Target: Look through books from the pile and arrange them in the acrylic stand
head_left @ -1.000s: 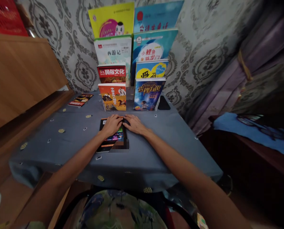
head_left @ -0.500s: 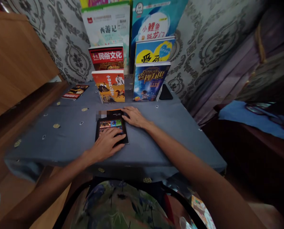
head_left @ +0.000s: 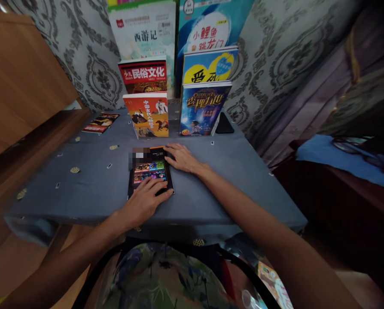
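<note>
A dark book (head_left: 149, 171) with small coloured pictures on its cover lies flat on the table, near its front edge. Across the lower part of that cover rests my left hand (head_left: 148, 198), its fingers stretched out and slightly spread. My right hand (head_left: 182, 158) lies on the cloth at the book's right side, with its fingertips touching the upper right edge. The fingers of this hand are extended too, and neither hand grips anything. Part of the cover's top left is blurred out.
Beyond the hands, an orange book (head_left: 148, 116) and a blue book (head_left: 205, 109) stand upright, with taller books behind them. A thin booklet (head_left: 101, 123) lies at the back left, a black phone (head_left: 224, 123) at the back right. Glasses (head_left: 356, 148) rest on blue cloth to the right.
My left hand has slid down the cover towards the table's front edge, uncovering more of the small pictures. My right hand stays at the book's edge.
</note>
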`<state>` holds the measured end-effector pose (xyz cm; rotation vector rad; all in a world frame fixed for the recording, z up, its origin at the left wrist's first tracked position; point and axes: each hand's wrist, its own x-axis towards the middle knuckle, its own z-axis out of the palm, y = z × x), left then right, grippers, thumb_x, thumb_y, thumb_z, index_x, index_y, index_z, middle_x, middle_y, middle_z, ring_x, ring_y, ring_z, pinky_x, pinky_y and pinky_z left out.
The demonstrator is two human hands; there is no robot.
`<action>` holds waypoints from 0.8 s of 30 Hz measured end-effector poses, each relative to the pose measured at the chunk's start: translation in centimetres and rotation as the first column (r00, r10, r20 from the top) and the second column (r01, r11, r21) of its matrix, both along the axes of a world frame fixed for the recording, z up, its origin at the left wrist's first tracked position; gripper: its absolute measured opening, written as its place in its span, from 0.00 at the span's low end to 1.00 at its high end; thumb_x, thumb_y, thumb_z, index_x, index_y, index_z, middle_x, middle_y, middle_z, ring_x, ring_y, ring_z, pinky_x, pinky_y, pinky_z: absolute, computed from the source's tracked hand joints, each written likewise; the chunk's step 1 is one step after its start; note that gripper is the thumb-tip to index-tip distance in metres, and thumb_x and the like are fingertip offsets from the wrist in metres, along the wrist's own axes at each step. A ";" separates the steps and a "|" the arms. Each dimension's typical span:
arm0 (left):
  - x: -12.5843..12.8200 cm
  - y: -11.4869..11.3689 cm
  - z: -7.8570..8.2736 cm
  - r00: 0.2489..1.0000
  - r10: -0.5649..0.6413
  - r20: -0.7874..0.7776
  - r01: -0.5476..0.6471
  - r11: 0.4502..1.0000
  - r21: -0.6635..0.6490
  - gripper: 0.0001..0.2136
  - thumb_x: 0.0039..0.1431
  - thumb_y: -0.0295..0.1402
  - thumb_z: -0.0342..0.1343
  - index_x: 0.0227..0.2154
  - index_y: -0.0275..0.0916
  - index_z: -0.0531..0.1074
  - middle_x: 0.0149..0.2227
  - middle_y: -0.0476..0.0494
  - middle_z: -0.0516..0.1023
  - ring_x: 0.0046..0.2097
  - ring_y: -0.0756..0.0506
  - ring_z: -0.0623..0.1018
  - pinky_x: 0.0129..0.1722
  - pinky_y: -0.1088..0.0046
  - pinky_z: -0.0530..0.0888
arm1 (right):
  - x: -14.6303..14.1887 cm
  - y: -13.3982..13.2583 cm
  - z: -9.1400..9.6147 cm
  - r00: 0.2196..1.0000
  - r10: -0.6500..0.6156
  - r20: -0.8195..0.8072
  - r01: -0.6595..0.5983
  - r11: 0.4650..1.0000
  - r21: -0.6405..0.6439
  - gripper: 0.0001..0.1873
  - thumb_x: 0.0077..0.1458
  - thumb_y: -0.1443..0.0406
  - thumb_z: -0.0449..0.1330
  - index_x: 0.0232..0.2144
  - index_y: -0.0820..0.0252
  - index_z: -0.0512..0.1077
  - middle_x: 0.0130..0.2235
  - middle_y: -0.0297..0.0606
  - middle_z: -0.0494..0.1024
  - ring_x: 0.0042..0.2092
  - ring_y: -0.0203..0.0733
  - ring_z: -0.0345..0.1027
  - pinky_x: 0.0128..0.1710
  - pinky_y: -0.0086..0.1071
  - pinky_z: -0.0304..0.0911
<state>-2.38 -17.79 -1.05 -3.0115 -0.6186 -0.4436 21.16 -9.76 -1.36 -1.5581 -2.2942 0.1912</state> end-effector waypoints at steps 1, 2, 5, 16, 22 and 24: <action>0.0 0.0 0.0 1.000 0.000 0.006 0.000 1.000 -0.007 0.23 0.64 0.21 0.46 0.58 0.47 0.69 0.56 0.41 0.74 0.61 0.41 0.69 0.60 0.53 0.66 | 0.0 -0.1 0.0 1.000 0.003 -0.001 -0.003 1.000 0.001 0.26 0.66 0.59 0.50 0.63 0.64 0.65 0.66 0.51 0.64 0.66 0.53 0.56 0.65 0.51 0.51; -0.1 0.1 -0.1 1.000 -0.001 0.011 0.001 1.000 -0.012 0.23 0.64 0.21 0.47 0.58 0.47 0.69 0.56 0.41 0.74 0.61 0.41 0.69 0.60 0.53 0.66 | 0.0 -0.1 0.0 1.000 0.005 -0.002 -0.005 1.000 0.000 0.26 0.66 0.59 0.50 0.62 0.64 0.65 0.66 0.51 0.64 0.67 0.53 0.56 0.65 0.51 0.51; -0.2 0.4 -0.1 1.000 -0.012 0.011 0.012 1.000 -0.018 0.23 0.65 0.21 0.47 0.58 0.48 0.69 0.56 0.42 0.74 0.61 0.42 0.69 0.61 0.55 0.66 | -0.1 -0.4 0.3 1.000 0.005 -0.008 -0.005 1.000 -0.006 0.26 0.66 0.58 0.51 0.62 0.64 0.65 0.66 0.51 0.64 0.67 0.54 0.55 0.64 0.52 0.51; -1.1 2.0 1.0 0.999 -0.038 0.026 0.041 0.987 -0.153 0.16 0.70 0.31 0.47 0.56 0.48 0.71 0.57 0.43 0.74 0.60 0.43 0.71 0.63 0.55 0.64 | -2.0 -2.6 0.9 0.997 0.018 0.076 -0.020 0.999 0.027 0.30 0.64 0.54 0.54 0.62 0.65 0.65 0.68 0.55 0.60 0.69 0.57 0.51 0.66 0.54 0.48; -4.2 5.4 -0.1 0.892 0.420 0.168 -0.390 0.902 -0.186 0.20 0.70 0.41 0.47 0.59 0.39 0.67 0.61 0.32 0.70 0.63 0.36 0.67 0.61 0.49 0.65 | -2.9 -6.3 1.1 0.995 0.064 0.072 -0.063 0.998 -0.014 0.36 0.62 0.49 0.55 0.64 0.63 0.62 0.69 0.59 0.56 0.69 0.63 0.49 0.65 0.60 0.48; -4.9 6.5 -0.6 0.829 0.533 0.169 -0.492 0.839 -0.234 0.23 0.69 0.43 0.48 0.61 0.38 0.64 0.61 0.31 0.70 0.64 0.34 0.66 0.62 0.46 0.63 | -2.9 -7.3 1.0 0.998 0.055 0.042 -0.054 0.998 -0.025 0.37 0.61 0.48 0.56 0.65 0.62 0.61 0.69 0.59 0.56 0.69 0.62 0.50 0.66 0.61 0.48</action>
